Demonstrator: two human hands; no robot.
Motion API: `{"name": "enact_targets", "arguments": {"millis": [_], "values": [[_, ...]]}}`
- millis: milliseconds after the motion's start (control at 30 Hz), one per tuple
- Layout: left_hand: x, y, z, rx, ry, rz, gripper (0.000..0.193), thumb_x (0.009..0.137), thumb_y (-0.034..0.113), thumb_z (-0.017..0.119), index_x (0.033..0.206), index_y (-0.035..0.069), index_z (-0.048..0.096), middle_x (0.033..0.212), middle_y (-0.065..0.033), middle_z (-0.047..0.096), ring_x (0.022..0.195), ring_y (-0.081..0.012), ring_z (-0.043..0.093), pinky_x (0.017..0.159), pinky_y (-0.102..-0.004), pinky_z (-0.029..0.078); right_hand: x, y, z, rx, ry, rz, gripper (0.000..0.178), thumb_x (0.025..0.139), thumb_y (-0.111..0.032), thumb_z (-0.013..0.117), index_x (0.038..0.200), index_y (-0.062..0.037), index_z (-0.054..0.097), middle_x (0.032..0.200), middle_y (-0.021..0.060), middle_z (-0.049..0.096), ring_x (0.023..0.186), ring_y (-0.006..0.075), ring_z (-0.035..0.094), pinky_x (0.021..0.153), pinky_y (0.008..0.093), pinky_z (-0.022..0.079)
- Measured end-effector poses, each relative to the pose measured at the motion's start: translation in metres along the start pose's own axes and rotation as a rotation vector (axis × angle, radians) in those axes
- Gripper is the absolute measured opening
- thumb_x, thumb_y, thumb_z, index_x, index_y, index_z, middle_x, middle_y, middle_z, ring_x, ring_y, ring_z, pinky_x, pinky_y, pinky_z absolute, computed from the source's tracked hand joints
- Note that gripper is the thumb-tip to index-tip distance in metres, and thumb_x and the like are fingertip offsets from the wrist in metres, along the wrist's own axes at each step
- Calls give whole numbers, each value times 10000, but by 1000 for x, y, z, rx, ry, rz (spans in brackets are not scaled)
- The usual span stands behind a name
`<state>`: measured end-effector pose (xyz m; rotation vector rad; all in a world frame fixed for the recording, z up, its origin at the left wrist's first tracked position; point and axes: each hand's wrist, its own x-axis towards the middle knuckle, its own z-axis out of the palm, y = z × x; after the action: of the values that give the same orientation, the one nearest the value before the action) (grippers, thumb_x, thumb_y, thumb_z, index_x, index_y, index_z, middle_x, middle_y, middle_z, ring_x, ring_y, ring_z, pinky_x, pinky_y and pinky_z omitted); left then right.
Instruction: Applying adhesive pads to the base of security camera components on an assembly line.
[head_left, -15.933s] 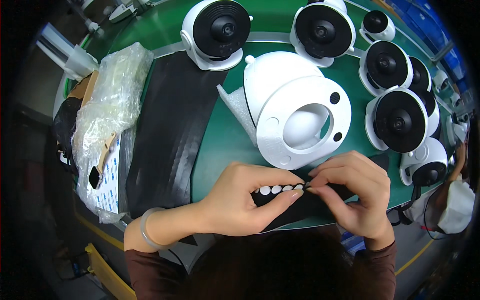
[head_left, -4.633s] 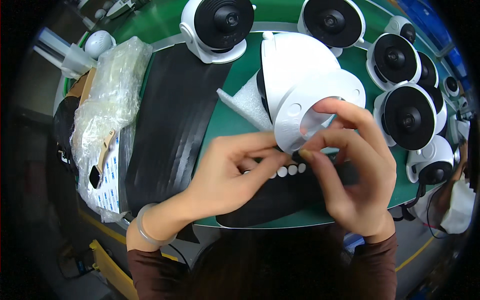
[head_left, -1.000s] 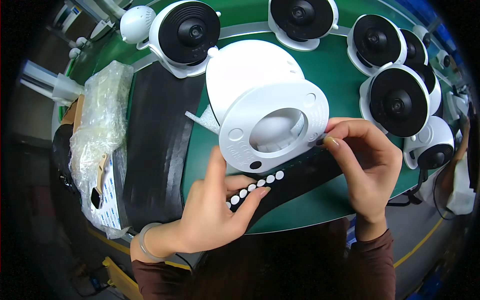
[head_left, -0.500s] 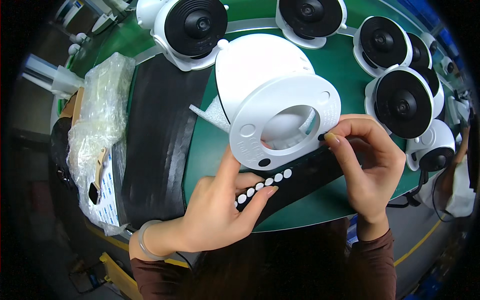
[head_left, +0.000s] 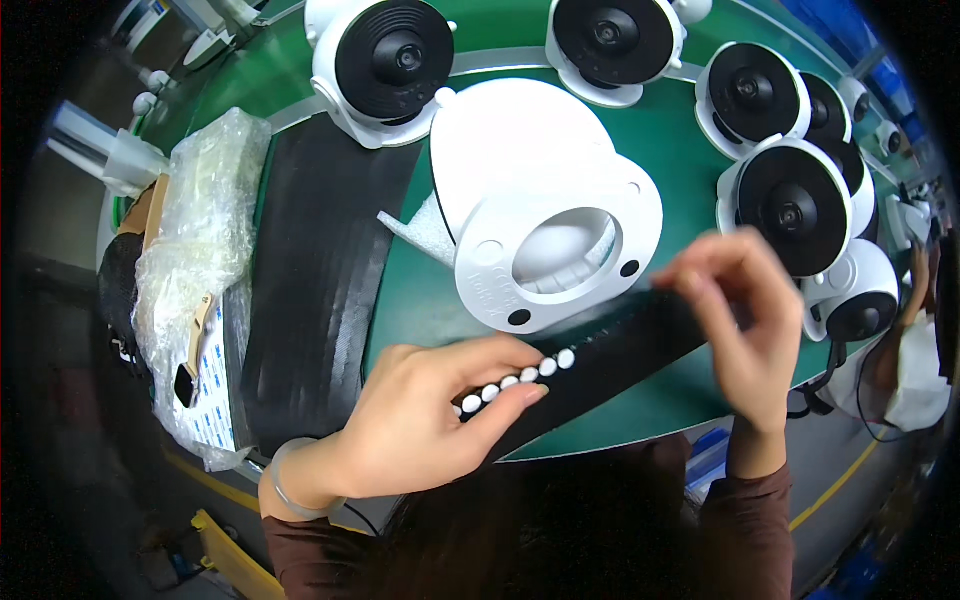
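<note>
A white camera-like device [head_left: 515, 130] lies with its round base ring [head_left: 475, 275] facing me. Two black round pads [head_left: 629, 268] sit in recesses along the ring's near side; two other recesses show white. Below the ring, my left hand [head_left: 415, 415] is closed with thumb and fingers along a row of small white-faced round pads [head_left: 549, 367]. Most of that row's backing is hidden by the hand. My right hand [head_left: 735, 310] is off the ring, above the black mat at the right. Its fingertips are smeared by motion, and I cannot tell if they hold anything.
Similar white devices with black round fronts [head_left: 790, 212] stand along the far and right sides. Grey foam [head_left: 430, 228] supports the device. A wide black mat [head_left: 315, 270], bubble-wrapped packs [head_left: 205, 200] and a wristwatch [head_left: 190, 370] are on the left.
My right hand has come away from the ring, uncovering the black pad at its right. The left hand has shifted slightly down from the ring, still gripping the row of pads.
</note>
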<state>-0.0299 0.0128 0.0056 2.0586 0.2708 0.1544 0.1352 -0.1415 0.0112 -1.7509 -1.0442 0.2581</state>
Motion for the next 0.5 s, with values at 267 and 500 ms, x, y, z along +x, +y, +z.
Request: {"name": "enact_targets", "arguments": {"millis": [267, 500], "values": [[8, 4, -7, 179, -40, 198, 124, 730, 115, 603, 842, 63, 621, 645, -108, 598, 581, -265, 582, 506, -323, 441, -10, -9, 9, -245, -336, -215, 85, 675, -99, 652, 729, -55, 602, 658, 39, 575, 578, 206, 532, 520, 284, 366], [7, 2, -6, -38, -53, 50, 73, 731, 49, 621, 789, 16, 651, 631, -47, 620, 521, -61, 554, 479, -189, 416, -13, -15, 25, -161, -158, -258, 160, 646, -22, 655, 801, -45, 625, 778, 72, 565, 639, 210, 577, 592, 281, 464]]}}
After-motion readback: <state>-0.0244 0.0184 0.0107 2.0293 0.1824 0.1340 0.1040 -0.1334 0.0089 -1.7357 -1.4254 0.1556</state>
